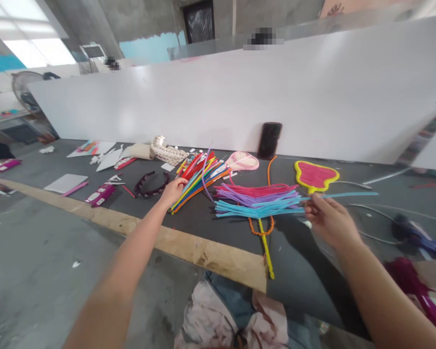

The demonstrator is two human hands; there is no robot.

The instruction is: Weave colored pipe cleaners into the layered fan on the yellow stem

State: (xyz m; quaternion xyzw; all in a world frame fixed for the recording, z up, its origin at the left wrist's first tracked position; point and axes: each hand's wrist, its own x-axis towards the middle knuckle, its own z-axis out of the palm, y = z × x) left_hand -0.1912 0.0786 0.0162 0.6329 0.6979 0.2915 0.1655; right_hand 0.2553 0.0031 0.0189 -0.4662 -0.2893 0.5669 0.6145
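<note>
My left hand (pixel 172 190) reaches out to a heap of mixed coloured pipe cleaners (pixel 198 178) and rests on its near end, fingers curled over the stems. My right hand (pixel 329 219) pinches a single light blue pipe cleaner (pixel 345 195) that points to the right. Just left of that hand lies a fanned stack of pink, purple and blue pipe cleaners (pixel 257 198) on a yellow stem (pixel 267 252). Behind the fan sit a yellow-edged pink shape (pixel 314 177) and a pale pink leaf shape (pixel 242 161).
The dark worktop (pixel 210 223) has a wooden front edge (pixel 189 245). A black phone (pixel 269 139) leans on the white board behind. A dark braided headband (pixel 150 185), paper scraps and a pink packet (pixel 101 194) lie left. A blue glue gun (pixel 419 235) and cables lie right.
</note>
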